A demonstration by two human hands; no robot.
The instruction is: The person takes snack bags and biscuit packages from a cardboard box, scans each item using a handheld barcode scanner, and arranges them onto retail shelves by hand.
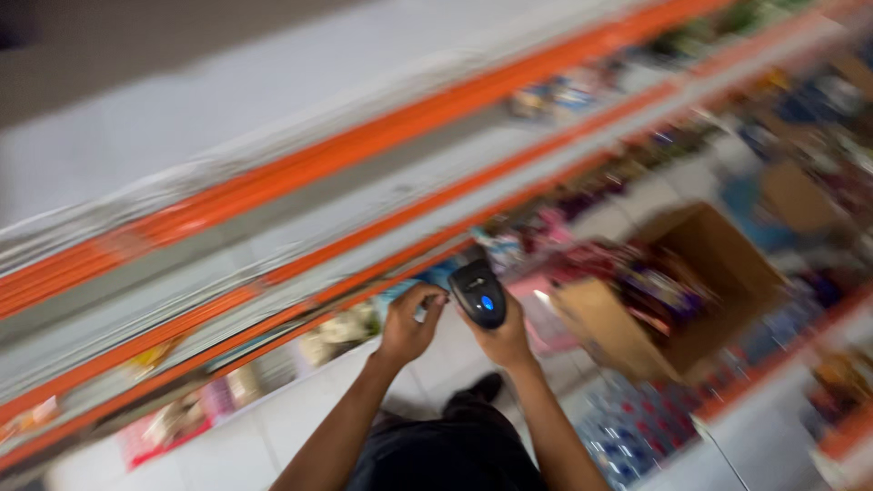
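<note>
A black handheld scanner (479, 293) with a lit blue button is gripped in the right hand (503, 338), fingers wrapped shut around its handle, head tilted up toward the shelf edge at 11 o'clock, presumably so the reading window faces the shelf front. The left hand (409, 323) is raised just beside it at 9 o'clock, fingers curled together on something small and pale at the shelf lip; what exactly is pinched cannot be told through the motion blur. Orange-edged shelves (300, 173) run diagonally across the view, lower left to upper right, with blurred packaged goods on the lower tiers. An open cardboard box (691, 300) full of packets is set on the floor at 3 o'clock of the hands, near enough to be reached without stepping. White floor tiles (273, 427) are seen below, plus the person's dark clothing at 6 o'clock.
</note>
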